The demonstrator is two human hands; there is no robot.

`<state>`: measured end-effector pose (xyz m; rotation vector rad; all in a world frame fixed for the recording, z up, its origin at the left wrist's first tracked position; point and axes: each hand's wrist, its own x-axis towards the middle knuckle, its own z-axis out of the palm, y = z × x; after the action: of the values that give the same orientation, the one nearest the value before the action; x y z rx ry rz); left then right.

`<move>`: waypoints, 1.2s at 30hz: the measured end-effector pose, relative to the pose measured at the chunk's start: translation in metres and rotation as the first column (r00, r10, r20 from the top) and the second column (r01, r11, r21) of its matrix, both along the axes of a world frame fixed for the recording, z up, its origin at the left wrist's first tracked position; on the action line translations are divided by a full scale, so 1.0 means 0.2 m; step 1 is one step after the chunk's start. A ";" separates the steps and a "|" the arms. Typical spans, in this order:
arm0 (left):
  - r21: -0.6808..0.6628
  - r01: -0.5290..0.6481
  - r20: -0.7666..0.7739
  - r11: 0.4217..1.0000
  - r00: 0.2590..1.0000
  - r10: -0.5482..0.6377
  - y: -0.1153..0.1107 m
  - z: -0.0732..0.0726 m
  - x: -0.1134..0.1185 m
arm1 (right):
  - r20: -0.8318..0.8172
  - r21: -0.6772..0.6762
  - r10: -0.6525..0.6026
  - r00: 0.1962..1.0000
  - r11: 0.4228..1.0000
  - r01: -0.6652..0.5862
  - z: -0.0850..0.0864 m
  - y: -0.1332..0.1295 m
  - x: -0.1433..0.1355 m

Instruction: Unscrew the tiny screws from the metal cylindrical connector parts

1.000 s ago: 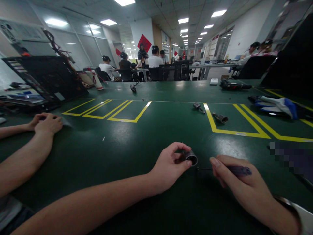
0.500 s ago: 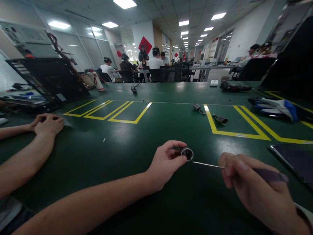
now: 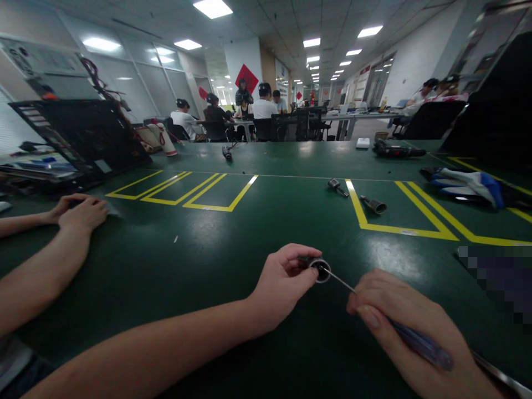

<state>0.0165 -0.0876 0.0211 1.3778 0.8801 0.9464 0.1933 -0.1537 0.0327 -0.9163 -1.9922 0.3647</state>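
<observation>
Near the middle of the green table, my left hand (image 3: 285,288) grips a round metal part (image 3: 321,270), its open end facing me and to the right. My right hand (image 3: 399,321) is closed around a screwdriver (image 3: 424,343) with a translucent purplish handle. The thin shaft points up and left, and its tip is inside the opening of the round part; the exact contact inside is too small to tell. Beyond my hands lie a small dark connector part (image 3: 337,187) and a similar metal part with a round open end (image 3: 375,205).
Another person's hands (image 3: 83,213) rest at the left. Yellow tape outlines (image 3: 208,208) mark the table (image 3: 233,249). Blue and white gloves (image 3: 469,185) and a black tool (image 3: 397,148) lie at the right. A pixelated dark object (image 3: 499,277) is at the right edge.
My right hand has moved left and down, bringing the screwdriver tip from beside the round part into its opening. The screwdriver is now tilted more steeply. My left hand has barely shifted.
</observation>
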 end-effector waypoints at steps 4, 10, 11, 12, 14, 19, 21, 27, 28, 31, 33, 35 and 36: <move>0.093 0.001 0.006 0.996 1.000 -0.002 0.00 0.00 0.00 | 0.037 0.006 0.030 0.999 1.000 -0.031 0.01 0.01 -0.01; 0.150 0.022 -0.027 0.988 0.999 -0.018 -0.01 0.00 0.01 | 0.066 0.053 0.020 0.998 0.998 -0.024 0.01 0.00 -0.02; 0.162 0.031 -0.035 0.986 0.999 -0.025 -0.01 0.00 0.00 | 0.076 0.069 0.018 0.997 0.997 -0.023 0.01 -0.01 -0.02; 0.173 0.035 -0.041 0.984 0.999 -0.028 -0.01 0.00 0.00 | 0.088 0.085 0.015 0.996 0.996 -0.023 0.01 -0.01 -0.02; 0.185 0.034 -0.046 0.982 0.999 -0.026 -0.01 0.00 0.01 | 0.110 0.128 0.010 0.994 0.991 -0.024 0.01 -0.01 -0.02; 0.181 0.022 -0.063 0.983 0.998 -0.011 -0.01 0.00 0.01 | 0.163 0.243 -0.024 0.986 0.970 -0.016 0.03 -0.02 -0.03; 0.188 0.018 -0.074 0.982 0.997 -0.004 -0.01 0.00 0.01 | 0.176 0.256 -0.035 0.984 0.967 -0.011 0.03 -0.02 -0.04; 0.215 0.011 -0.101 0.976 0.995 0.011 0.00 -0.01 0.01 | 0.192 0.267 -0.055 0.980 0.964 0.002 0.02 -0.02 -0.04; 0.223 0.011 -0.104 0.975 0.995 0.012 0.00 -0.01 0.01 | 0.198 0.270 -0.053 0.979 0.963 -0.002 0.02 -0.02 -0.04; 0.235 0.005 -0.111 0.972 0.994 0.022 0.00 -0.02 0.01 | 0.233 0.288 -0.037 0.972 0.957 -0.032 0.03 -0.02 -0.04; 0.235 -0.003 -0.112 0.972 0.993 0.031 0.00 -0.02 0.01 | 0.249 0.294 -0.037 0.968 0.955 -0.039 0.03 -0.02 -0.04; 0.237 -0.011 -0.111 0.971 0.993 0.038 0.00 -0.02 0.01 | 0.243 0.303 -0.055 0.968 0.953 -0.021 0.03 -0.02 -0.05; 0.239 -0.009 -0.110 0.971 0.993 0.036 0.00 -0.02 0.01 | 0.243 0.306 -0.063 0.968 0.952 -0.015 0.02 -0.02 -0.05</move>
<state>0.0192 -0.0878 0.0162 1.6430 0.8900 1.0243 0.1827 -0.1580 0.0368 -0.8173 -2.1864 -0.0812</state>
